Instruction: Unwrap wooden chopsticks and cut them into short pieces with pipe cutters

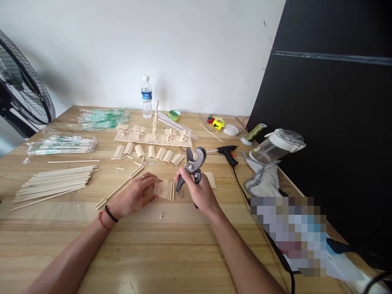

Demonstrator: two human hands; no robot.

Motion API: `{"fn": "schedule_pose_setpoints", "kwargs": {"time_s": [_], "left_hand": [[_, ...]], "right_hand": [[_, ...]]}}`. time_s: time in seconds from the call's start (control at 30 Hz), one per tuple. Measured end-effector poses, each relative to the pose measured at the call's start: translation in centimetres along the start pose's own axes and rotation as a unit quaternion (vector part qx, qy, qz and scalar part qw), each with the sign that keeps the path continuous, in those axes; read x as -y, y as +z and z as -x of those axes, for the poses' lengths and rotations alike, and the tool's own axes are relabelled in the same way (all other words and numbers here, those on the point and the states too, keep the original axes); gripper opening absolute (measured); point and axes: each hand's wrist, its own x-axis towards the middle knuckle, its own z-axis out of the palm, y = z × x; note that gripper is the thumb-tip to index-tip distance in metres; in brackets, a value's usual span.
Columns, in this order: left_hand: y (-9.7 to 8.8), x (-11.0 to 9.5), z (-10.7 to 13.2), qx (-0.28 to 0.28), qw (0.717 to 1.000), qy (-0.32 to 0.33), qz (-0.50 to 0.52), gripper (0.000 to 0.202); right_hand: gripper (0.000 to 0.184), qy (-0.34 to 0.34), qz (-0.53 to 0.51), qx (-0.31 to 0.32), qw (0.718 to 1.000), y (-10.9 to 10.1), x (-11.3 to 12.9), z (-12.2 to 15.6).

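Note:
My right hand (200, 192) is wrapped round the handles of a hand cutter (191, 163) with a hooked grey jaw. The cutter's jaws point up and away, with a gap between them. Beside it lies a row of short cut wooden sticks (165, 190), set side by side on the table. My left hand (136, 194) rests at the left end of this row, its thumb and forefinger apart and the fingertips at the sticks. Behind the hands, several small stick panels (151, 151) lie before a wooden stick model (147, 138) with a tall, thin upright.
Long sticks (58, 181) and bagged sticks (64, 145) lie at left, near a fan (21, 81). A water bottle (146, 98) stands behind the model. At right are a glue gun (228, 155) with its cord, a thread spool (255, 134) and a clear cup (274, 147).

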Motion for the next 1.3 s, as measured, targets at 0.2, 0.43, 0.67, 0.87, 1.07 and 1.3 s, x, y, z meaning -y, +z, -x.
{"fn": "schedule_pose_setpoints", "kwargs": {"time_s": [0.2, 0.43, 0.67, 0.87, 1.07, 1.3], "left_hand": [[0.19, 0.12, 0.00, -0.008, 1.000, -0.004, -0.004, 0.038], [0.29, 0.39, 0.04, -0.002, 1.000, 0.011, -0.012, 0.038], [0.26, 0.31, 0.08, -0.006, 1.000, 0.006, -0.006, 0.034], [0.25, 0.36, 0.08, -0.004, 1.000, 0.012, -0.006, 0.031], [0.31, 0.42, 0.06, -0.005, 1.000, 0.009, -0.003, 0.033], [0.21, 0.44, 0.13, -0.028, 1.000, 0.013, -0.001, 0.026]], "right_hand": [[0.038, -0.028, 0.051, 0.051, 0.997, -0.02, 0.91, 0.58], [0.033, -0.047, 0.055, 0.105, 0.992, -0.17, 1.18, 0.73], [0.033, -0.068, 0.049, 0.107, 0.991, 0.01, 0.68, 0.64], [0.030, -0.071, 0.043, 0.104, 0.991, 0.06, 0.59, 0.57], [0.031, -0.069, 0.036, 0.101, 0.992, 0.16, 0.47, 0.59], [0.031, -0.069, 0.020, 0.093, 0.993, 0.15, 0.38, 0.48]]}}
